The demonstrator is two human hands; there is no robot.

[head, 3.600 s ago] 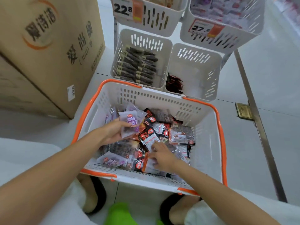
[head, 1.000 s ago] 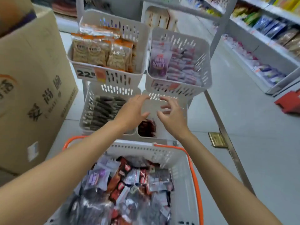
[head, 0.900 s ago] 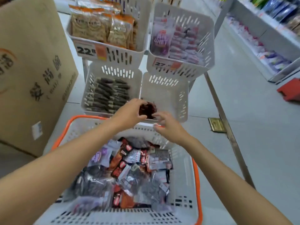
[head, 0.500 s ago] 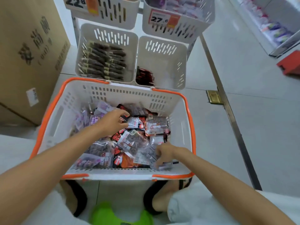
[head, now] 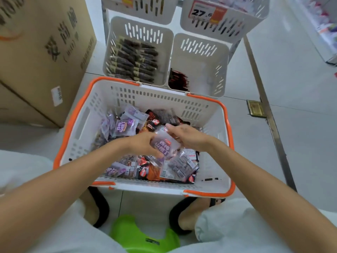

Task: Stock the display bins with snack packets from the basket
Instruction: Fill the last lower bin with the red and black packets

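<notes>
A white basket with orange rims point(head: 76, 121) stands on the floor in front of me, holding several snack packets in purple, red and clear wrappers. Over its middle, my left hand point(head: 144, 144) and my right hand point(head: 189, 136) both hold one clear packet with purple print point(head: 165, 146). Beyond the basket stand two white display bins: the left bin point(head: 140, 31) holds several dark packets, the right bin point(head: 202, 53) has a few dark red packets in its near left corner.
A large cardboard box point(head: 42, 46) stands at the left. Two upper bins point(head: 222, 21) with price tags hang above the lower ones. A metal floor strip point(head: 269, 114) runs along the right. A green object point(head: 144, 234) lies between my feet.
My hands came back from the lower right bin into the basket. The view tilted down. Both hands have come together on a purple-printed packet.
</notes>
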